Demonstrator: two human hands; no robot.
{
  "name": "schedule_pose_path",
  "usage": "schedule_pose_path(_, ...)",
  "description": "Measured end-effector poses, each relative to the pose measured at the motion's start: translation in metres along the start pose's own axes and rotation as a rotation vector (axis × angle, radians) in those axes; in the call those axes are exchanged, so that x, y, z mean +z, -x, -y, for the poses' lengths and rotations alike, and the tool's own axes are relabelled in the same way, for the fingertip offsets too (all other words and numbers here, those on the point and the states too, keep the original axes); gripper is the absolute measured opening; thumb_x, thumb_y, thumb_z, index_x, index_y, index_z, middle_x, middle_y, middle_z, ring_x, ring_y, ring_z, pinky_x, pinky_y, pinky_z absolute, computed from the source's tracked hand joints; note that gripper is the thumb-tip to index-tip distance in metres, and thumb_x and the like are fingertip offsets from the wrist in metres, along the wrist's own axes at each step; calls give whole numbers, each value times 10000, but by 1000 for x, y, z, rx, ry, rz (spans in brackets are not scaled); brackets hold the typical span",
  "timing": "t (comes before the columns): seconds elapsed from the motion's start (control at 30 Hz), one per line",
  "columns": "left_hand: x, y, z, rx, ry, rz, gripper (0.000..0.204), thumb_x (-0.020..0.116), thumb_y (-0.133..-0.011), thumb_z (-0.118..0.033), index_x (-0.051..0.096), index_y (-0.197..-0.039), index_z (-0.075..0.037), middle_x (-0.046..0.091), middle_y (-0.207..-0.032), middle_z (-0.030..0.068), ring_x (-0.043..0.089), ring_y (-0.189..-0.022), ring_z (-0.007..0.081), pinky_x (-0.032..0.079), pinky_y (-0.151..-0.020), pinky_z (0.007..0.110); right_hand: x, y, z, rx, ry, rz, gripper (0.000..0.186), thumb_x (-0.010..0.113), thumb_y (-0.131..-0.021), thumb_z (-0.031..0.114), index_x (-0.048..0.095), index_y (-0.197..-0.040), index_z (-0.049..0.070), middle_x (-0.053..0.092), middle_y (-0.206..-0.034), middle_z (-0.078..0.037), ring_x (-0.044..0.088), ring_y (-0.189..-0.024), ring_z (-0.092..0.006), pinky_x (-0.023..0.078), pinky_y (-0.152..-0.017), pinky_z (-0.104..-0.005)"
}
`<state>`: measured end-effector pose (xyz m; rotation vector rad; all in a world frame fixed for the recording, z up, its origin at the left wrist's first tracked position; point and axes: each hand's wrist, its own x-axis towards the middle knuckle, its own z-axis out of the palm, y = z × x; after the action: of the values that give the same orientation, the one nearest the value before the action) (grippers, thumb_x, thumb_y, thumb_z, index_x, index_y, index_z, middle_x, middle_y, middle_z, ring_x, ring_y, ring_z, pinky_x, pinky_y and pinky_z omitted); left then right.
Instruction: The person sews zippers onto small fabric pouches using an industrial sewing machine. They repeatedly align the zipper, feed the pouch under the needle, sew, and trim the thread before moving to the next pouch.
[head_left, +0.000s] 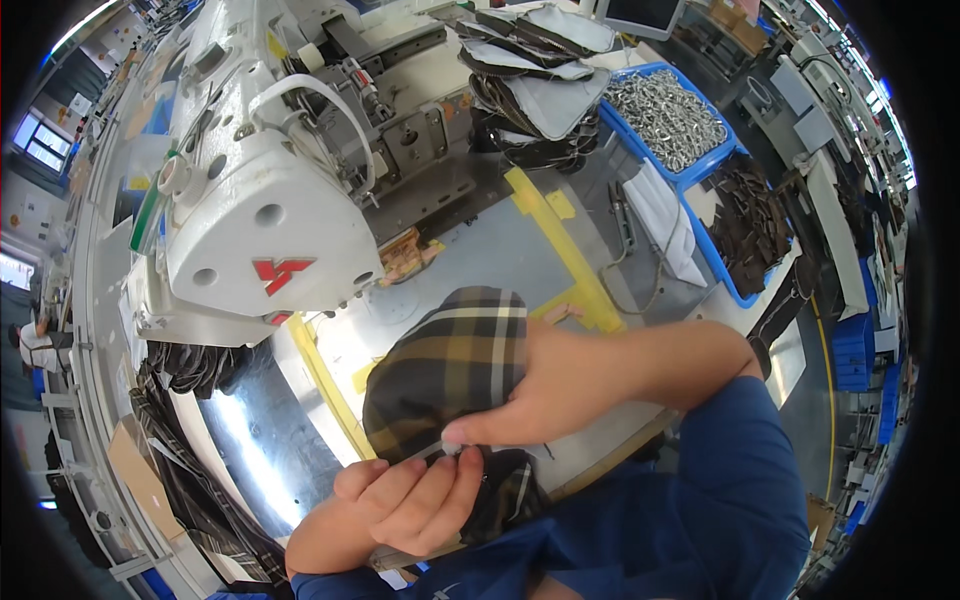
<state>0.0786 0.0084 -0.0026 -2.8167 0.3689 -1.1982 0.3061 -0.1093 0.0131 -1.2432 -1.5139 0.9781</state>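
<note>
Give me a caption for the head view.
Left hand and right hand hold dark plaid fabric in front of a white sewing machine, with silvery metal pieces heaped at upper right.

Glare streaks the metal tabletop (262, 445) (edges warp).

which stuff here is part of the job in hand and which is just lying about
In hand:
- plaid cloth piece, held by the left hand and right hand
- white machine, probably, being close by

Apparently just lying about, untouched:
- stacked fabric pieces
- silvery metal pieces
- dark brown pieces
- hand tool
</note>
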Motion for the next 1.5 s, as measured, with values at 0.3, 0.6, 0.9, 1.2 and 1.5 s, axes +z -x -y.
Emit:
schedule_pose_path(0.3, -7, 0, 1, 170, -29, 36, 175, 821, -766, -148, 805, -940, -160, 659, -894, -48, 574, -916, 173, 402, -796, 348, 23, 4, 3, 63, 28, -134, 330, 764, -958, 207, 702, -1246, 57, 714, -1197, -175, 656, -1085, -394, 531, -979, -447)
schedule_pose_path(0.6, 6, 0, 13, 105, 196, -37, 177, 799, -785, 82, 733, -916, -18, 610, -888, 69, 715, -874, 268, 529, -669, 368, 22, -3, -6, 146, -97, -265, 408, 774, -951, 142, 647, -1324, 36, 754, -1051, -182, 722, -944, -309, 570, -867, -411)
schedule_pose_path(0.9, -15, 3, 20, 23, 254, -17, 213, 738, -836, 90, 655, -1012, 4, 586, -849, 70, 721, -849, 300, 561, -621, 391, -7, 3, 35, 26, 126, -88, 354, 791, -927, 88, 667, -1254, 30, 684, -886, -120, 708, -769, -284, 572, -734, -368)
schedule_pose_path(1.2, -14, -2, 21, 78, 421, -40, 162, 743, -825, 54, 718, -967, -21, 578, -780, 39, 750, -919, 289, 588, -706, 342, 10, -3, 19, -614, 904, -442, 170, 700, -773, 163, 667, -901, 56, 659, -996, -77, 650, -867, -231, 520, -767, -353)
schedule_pose_path(1.5, 0, 3, 15, 152, 527, -107, 195, 759, -793, 50, 700, -961, -29, 656, -806, 64, 723, -989, 295, 593, -775, 372, 8, 4, 17, -726, 799, -147, 145, 710, -728, 163, 663, -826, 68, 641, -981, -52, 599, -900, -223, 481, -792, -367)
